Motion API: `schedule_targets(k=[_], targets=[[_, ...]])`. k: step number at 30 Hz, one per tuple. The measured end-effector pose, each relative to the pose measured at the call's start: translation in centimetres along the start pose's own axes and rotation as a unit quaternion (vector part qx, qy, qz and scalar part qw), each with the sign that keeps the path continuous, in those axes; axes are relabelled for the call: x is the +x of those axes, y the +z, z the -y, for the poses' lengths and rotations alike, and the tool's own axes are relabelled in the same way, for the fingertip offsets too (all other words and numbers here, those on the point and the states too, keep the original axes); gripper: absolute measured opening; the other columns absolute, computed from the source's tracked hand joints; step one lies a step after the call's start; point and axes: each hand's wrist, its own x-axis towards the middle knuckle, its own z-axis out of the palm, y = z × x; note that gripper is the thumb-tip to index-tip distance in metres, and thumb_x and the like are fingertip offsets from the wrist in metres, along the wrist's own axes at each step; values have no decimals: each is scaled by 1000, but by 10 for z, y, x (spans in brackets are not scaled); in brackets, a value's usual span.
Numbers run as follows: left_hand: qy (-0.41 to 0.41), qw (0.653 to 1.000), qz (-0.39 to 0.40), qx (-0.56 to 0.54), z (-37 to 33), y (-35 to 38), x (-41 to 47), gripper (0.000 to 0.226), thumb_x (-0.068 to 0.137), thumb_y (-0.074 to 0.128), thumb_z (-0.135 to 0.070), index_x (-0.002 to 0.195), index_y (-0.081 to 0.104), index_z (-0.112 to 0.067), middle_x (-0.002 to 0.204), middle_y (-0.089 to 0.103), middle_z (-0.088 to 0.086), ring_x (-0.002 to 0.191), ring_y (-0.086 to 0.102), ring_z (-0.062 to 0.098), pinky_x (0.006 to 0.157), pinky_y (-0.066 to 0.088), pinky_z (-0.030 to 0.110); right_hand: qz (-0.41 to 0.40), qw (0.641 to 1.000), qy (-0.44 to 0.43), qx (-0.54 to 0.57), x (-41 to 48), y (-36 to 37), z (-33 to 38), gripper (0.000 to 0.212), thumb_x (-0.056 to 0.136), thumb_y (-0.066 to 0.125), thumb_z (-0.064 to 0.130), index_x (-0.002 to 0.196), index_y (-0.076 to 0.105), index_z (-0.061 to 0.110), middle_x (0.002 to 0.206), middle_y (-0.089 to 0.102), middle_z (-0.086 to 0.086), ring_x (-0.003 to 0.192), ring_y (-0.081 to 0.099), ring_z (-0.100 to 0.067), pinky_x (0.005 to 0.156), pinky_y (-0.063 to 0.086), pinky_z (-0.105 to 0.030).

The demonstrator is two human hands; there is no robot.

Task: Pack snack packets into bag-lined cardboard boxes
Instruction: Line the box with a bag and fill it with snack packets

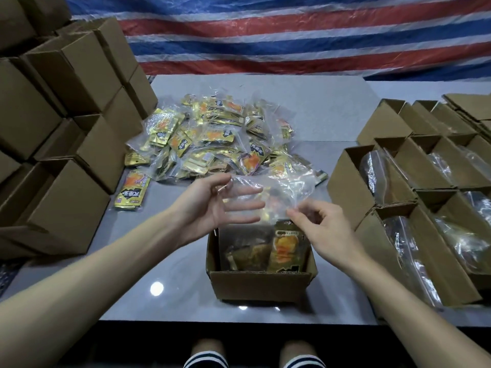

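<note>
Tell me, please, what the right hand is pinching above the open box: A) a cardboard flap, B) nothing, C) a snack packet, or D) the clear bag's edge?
D: the right hand pinches the edge of the clear bag rising out of the open box.

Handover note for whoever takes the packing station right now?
Left hand: thumb and forefinger seem to pinch the bag mouth, other fingers straight.
Right hand: pinches the opposite edge.
The bag lines the front box; packets already inside.
Closed boxes stacked on the left.
Left: close this bag and box, then pack the pile into the lined boxes on the right.
</note>
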Motion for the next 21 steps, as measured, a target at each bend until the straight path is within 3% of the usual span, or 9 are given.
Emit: schedule_targets(k=[2,4,6,9,13,14,16,18,21], targets=[[-3,999,-17,44,9,-7,5,24,105,41,-22,83,47,-13,115,71,24,100,71,43,80,60,56,25,999,32,-35,0,-1,-2,16,87,76,25,74,69,31,70,65,9,65,57,-7,62,44,-24],[21,984,-53,166,16,-14,10,23,108,40,-20,87,47,-13,108,73,22,95,73,39,83,60,49,51,994,54,-76,0,-3,-2,19,83,78,19,76,71,36,77,71,11,76,64,-8,71,49,-28],[56,943,-78,318,19,-21,10,23,108,43,-20,88,50,-12,101,76,16,93,73,37,83,58,40,60,992,48,-97,0,-5,-1,26,81,79,14,79,73,39,81,73,17,78,65,-3,70,48,-22],[119,858,-79,494,14,-32,8,21,105,49,-18,91,58,-5,93,76,10,85,73,29,65,56,23,51,991,27,-120,1,-6,1,36,79,81,12,72,70,46,70,66,30,69,60,3,62,42,-10],[212,782,-76,581,4,-39,2,18,101,58,-17,94,70,-5,88,74,3,79,71,15,71,57,26,28,995,9,-100,2,-6,0,39,81,78,6,73,72,43,66,66,26,61,60,1,57,40,-9],[224,778,-61,585,4,-40,0,14,98,62,-17,95,71,-6,87,74,2,78,70,12,71,56,25,20,997,8,-78,1,-5,-1,42,81,76,1,73,73,42,67,68,21,58,63,-4,58,47,-16],[207,779,-20,592,7,-40,-5,15,88,76,-15,98,68,-8,91,71,1,81,67,9,72,54,23,20,999,20,-14,0,-5,-4,49,81,66,-11,73,75,36,66,70,6,55,67,-14,55,56,-30],[168,750,1,640,12,-43,-5,30,78,84,-9,101,65,-10,98,69,3,90,67,13,79,55,28,29,998,31,39,-3,-3,-8,50,80,58,-18,75,77,28,68,71,-5,56,70,-21,53,57,-30],[211,685,-6,697,20,-42,-3,24,79,72,5,97,67,-10,94,69,0,89,64,16,77,53,33,26,998,0,56,-5,0,-12,48,78,58,-23,72,77,21,77,74,-6,61,71,-21,56,57,-28]])
